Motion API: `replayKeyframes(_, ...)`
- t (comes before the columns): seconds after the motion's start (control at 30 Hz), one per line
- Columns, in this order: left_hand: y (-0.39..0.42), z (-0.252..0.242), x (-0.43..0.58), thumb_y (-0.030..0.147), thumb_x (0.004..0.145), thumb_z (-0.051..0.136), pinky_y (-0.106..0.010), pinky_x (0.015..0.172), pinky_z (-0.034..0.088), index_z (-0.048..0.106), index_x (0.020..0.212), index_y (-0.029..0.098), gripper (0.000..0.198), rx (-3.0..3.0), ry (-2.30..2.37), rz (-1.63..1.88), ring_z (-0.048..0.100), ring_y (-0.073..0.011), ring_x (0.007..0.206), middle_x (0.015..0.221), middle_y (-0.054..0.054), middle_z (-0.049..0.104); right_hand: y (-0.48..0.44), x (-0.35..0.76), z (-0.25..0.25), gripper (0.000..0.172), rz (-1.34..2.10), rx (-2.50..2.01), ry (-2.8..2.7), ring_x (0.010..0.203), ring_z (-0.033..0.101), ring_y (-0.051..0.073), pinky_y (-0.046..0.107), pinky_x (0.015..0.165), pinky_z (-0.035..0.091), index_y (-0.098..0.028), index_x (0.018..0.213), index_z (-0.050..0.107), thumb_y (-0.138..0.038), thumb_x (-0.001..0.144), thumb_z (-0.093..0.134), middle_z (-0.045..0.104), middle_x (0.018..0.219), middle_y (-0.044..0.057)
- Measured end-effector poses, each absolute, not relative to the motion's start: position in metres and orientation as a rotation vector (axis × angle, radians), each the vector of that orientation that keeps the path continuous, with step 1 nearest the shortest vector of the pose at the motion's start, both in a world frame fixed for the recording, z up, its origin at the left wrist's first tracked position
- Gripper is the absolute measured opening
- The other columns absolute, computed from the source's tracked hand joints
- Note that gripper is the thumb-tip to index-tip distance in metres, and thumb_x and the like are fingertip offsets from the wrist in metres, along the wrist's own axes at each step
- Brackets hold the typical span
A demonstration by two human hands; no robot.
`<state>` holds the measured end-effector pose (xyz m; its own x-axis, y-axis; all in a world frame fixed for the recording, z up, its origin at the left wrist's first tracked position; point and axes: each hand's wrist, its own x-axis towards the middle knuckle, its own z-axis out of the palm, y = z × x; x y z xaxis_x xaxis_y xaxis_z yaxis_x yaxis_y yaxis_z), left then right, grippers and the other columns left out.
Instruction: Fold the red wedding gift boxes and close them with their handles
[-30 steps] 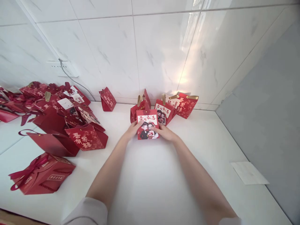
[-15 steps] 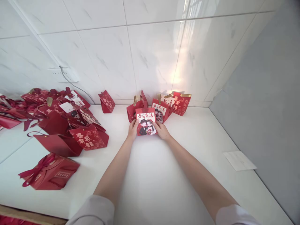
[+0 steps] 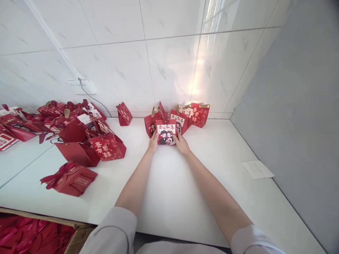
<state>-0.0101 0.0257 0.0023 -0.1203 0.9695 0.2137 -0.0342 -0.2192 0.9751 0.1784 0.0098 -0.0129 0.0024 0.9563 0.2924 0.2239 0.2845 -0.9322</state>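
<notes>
Between my two hands is a red gift box (image 3: pixel 166 133) with a cartoon bride and groom on its front. My left hand (image 3: pixel 153 142) grips its left edge and my right hand (image 3: pixel 182 144) its right edge, fingers closed against the sides. It stands upright on the white table (image 3: pixel 169 183), in front of other red boxes. Just behind are a box with a gold handle (image 3: pixel 148 125) on the left and a couple-printed box (image 3: pixel 181 120) on the right. Farther right, a red patterned box (image 3: pixel 200 115) leans near the wall.
Many red gift boxes (image 3: pixel 76 128) crowd the left side, one with a ribbon bow (image 3: pixel 75 179) nearest me. A lone small box (image 3: pixel 124 114) stands by the tiled wall. An open carton (image 3: pixel 75 236) of red items sits lower left. A white paper (image 3: pixel 258 169) lies beside the grey panel (image 3: pixel 293 116).
The held box now looks more upright and a little lower against the boxes behind. My view has tilted down and shifted, bringing more of the carton at lower left into sight.
</notes>
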Motion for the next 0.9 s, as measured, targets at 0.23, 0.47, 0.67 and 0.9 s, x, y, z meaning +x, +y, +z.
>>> replayKeyframes(0.23,-0.006,0.008,-0.011,0.056,0.082,0.058,-0.039,0.105,0.040,0.059,0.110,0.020,0.046,1.403,1.281,1.420,0.057,-0.0251,0.119,0.125,-0.009,0.063,0.008,0.183,-0.014,0.068,0.957,-1.045,-1.288,0.115,0.060,0.025,0.043,0.100,0.045,-0.022,0.143,0.036,-0.057,0.086,0.054,0.062,0.128,0.011)
replayKeyframes(0.47,-0.004,0.009,-0.014,0.061,0.082,0.055,-0.035,0.092,0.047,0.063,0.094,0.020,0.043,1.342,1.391,1.408,0.063,-0.0240,0.101,0.104,-0.007,0.070,0.010,0.185,-0.009,0.059,0.998,-0.885,-1.227,0.132,0.046,0.021,0.040,0.106,0.041,-0.026,0.137,0.037,-0.056,0.088,0.051,0.048,0.143,0.010)
replayKeyframes(0.67,0.005,0.008,-0.009,0.067,0.080,0.051,-0.032,0.081,0.049,0.060,0.091,0.020,0.049,1.177,1.542,1.487,0.064,-0.0212,0.090,0.098,-0.007,0.070,0.013,0.182,-0.009,0.035,1.082,-0.916,-1.275,0.108,0.060,0.023,0.038,0.094,0.046,-0.023,0.087,0.054,-0.057,0.083,0.056,0.066,0.115,0.006)
replayKeyframes(0.9,0.013,0.014,-0.010,0.070,0.077,0.054,-0.033,0.080,0.048,0.068,0.086,0.019,0.054,1.163,1.561,1.407,0.064,-0.0241,0.087,0.090,-0.007,0.072,0.008,0.177,-0.002,0.038,1.120,-0.972,-1.332,0.094,0.064,0.021,0.035,0.085,0.050,-0.023,0.106,0.054,-0.054,0.083,0.059,0.067,0.111,0.005)
